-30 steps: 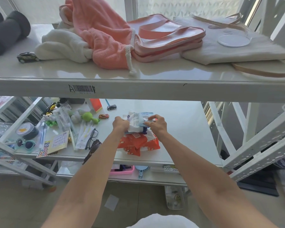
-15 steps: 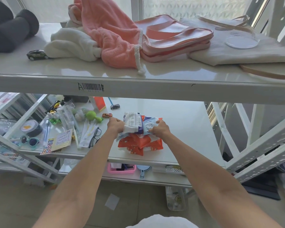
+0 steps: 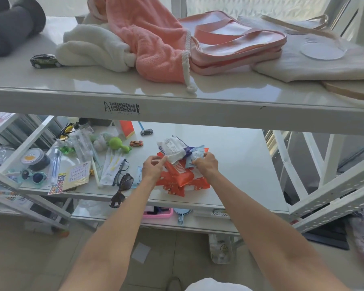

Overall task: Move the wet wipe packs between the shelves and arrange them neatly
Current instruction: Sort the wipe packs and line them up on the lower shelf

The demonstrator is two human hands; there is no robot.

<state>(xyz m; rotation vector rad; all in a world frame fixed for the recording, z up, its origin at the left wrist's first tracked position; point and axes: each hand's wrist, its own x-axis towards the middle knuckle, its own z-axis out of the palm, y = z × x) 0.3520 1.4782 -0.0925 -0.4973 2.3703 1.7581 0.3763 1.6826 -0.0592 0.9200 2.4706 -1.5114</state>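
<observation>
A pile of wet wipe packs sits near the front of the middle shelf (image 3: 240, 164). Several orange packs (image 3: 177, 175) lie at the bottom, with a white pack (image 3: 171, 148) and a small light-blue pack (image 3: 194, 157) on top. My left hand (image 3: 153, 168) pinches the near corner of the white pack. My right hand (image 3: 205, 166) grips the near edge of the light-blue pack. Both forearms reach in under the upper shelf (image 3: 177, 106).
Left of the pile lie glasses (image 3: 120, 171), sunglasses (image 3: 122, 190), toy cars (image 3: 136, 143), a green toy (image 3: 117, 143), sticker sheets and a round tin (image 3: 37, 159). The upper shelf holds pink and white towels (image 3: 156, 45), a pink bag (image 3: 235, 45) and a toy car (image 3: 44, 60).
The camera view shifted a little. My hands stayed on the top packs and drew slightly apart, my left fingers now pinching the white pack's corner.
</observation>
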